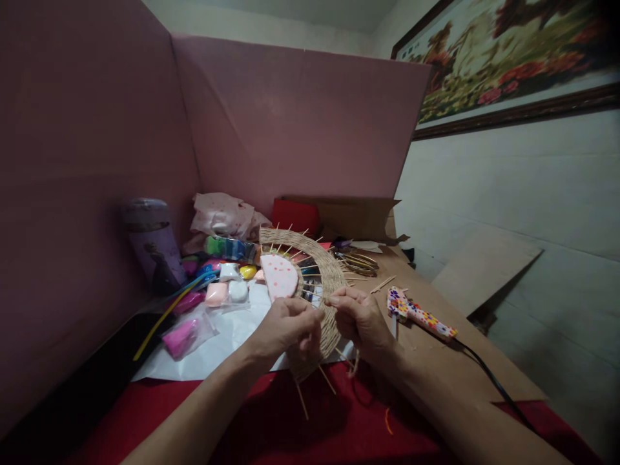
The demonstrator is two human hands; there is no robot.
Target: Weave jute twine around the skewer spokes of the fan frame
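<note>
Between my hands is a half-round woven piece (334,271), a band of tan twine wound over thin wooden sticks that fan out from a half-circle (279,276) covered in white cloth with pink dots. My left hand (295,326) is closed in front of the inner side of the band, its fingers curled; what they grip is hidden. My right hand (363,320) pinches at the band's outer part, thumb against forefinger. A loose tail of twine (356,365) hangs below the right hand.
A flower-patterned glue gun (419,314) lies right on cardboard, its black cord running to the front. Packets of coloured clay (216,295) lie left on white sheeting, with a purple tumbler (154,248) behind. Scissors (359,263) lie at the back. Pink panels (300,116) stand behind.
</note>
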